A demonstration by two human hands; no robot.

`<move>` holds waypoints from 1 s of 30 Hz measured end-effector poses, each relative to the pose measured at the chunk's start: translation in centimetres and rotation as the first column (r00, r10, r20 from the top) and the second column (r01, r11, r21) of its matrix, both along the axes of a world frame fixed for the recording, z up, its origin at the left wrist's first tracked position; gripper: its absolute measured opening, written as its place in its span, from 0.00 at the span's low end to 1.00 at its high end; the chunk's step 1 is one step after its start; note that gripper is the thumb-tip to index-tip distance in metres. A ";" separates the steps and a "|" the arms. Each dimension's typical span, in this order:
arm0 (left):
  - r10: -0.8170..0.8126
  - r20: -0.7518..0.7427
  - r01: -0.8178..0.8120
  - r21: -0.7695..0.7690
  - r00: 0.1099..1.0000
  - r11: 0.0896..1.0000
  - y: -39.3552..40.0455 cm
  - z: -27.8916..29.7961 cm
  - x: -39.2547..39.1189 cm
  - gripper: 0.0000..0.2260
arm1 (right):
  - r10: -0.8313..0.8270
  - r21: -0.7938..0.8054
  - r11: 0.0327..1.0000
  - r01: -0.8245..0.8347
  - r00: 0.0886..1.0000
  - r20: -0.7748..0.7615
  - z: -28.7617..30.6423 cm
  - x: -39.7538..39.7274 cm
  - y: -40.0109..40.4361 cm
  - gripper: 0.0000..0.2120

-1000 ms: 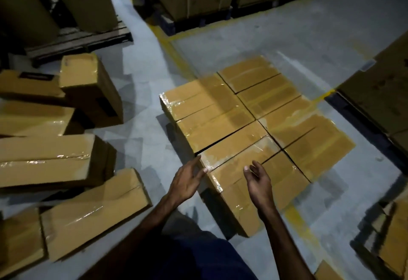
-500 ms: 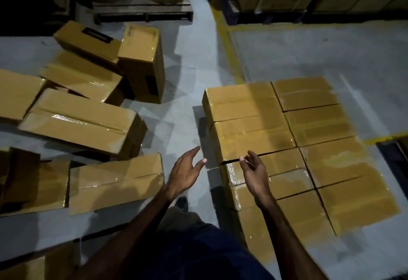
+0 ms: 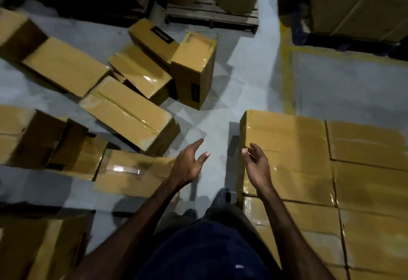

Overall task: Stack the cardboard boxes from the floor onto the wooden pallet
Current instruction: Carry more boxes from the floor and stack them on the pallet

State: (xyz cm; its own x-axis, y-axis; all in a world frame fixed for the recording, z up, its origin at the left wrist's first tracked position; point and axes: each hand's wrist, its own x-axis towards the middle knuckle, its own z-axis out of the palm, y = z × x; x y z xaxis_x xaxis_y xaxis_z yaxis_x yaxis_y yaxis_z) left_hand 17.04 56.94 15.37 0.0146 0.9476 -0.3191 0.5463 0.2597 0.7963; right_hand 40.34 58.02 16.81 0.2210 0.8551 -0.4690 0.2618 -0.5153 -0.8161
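Note:
Several taped cardboard boxes form a flat stacked layer [image 3: 309, 147] on the right; the pallet beneath it is hidden. Loose boxes lie scattered on the grey floor at the left: a long one [image 3: 130, 112] tilted toward me, another flat one [image 3: 132, 173] just left of my left hand, and one standing on end [image 3: 194, 67]. My left hand [image 3: 187, 165] hangs open over the floor gap between the pile and the stack. Above the stack's near left edge, my right hand [image 3: 257, 165] is open and holds nothing.
A wooden pallet [image 3: 212, 17] carrying tall brown rolls stands at the back. Large cartons [image 3: 362, 1] sit at the upper right behind a yellow floor line [image 3: 287, 76]. My shoe [image 3: 221, 194] is on the floor beside the stack. More boxes crowd the lower left.
My view has swung left from the stacked layer toward the scattered boxes. Both hands have come off the stack's edge and stay open and apart.

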 end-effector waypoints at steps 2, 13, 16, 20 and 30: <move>0.056 -0.029 -0.055 0.026 0.998 0.998 1.3 0.6 -0.4 0.33 | 0.060 0.013 0.998 -0.060 0.998 -0.026 -0.1 0.2 3.3 0.27; 0.246 -0.041 -0.244 0.049 0.968 0.969 9.9 2.2 0.2 0.38 | 0.250 0.071 0.966 -0.247 0.967 -0.043 0.3 0.0 17.5 0.26; 0.279 -0.037 -0.278 0.047 0.959 0.960 13.2 2.5 -0.2 0.38 | 0.266 0.062 0.963 -0.263 0.963 -0.041 -0.1 -0.9 20.7 0.26; 0.304 -0.012 -0.304 0.012 0.952 0.953 19.4 1.4 -1.1 0.32 | 0.267 0.059 0.962 -0.266 0.964 -0.012 -0.3 -2.3 26.6 0.27; 0.297 0.072 -0.292 -0.067 0.952 0.954 39.9 -0.4 -6.4 0.27 | 0.210 0.029 0.977 -0.213 0.973 0.096 -0.3 -6.6 44.4 0.28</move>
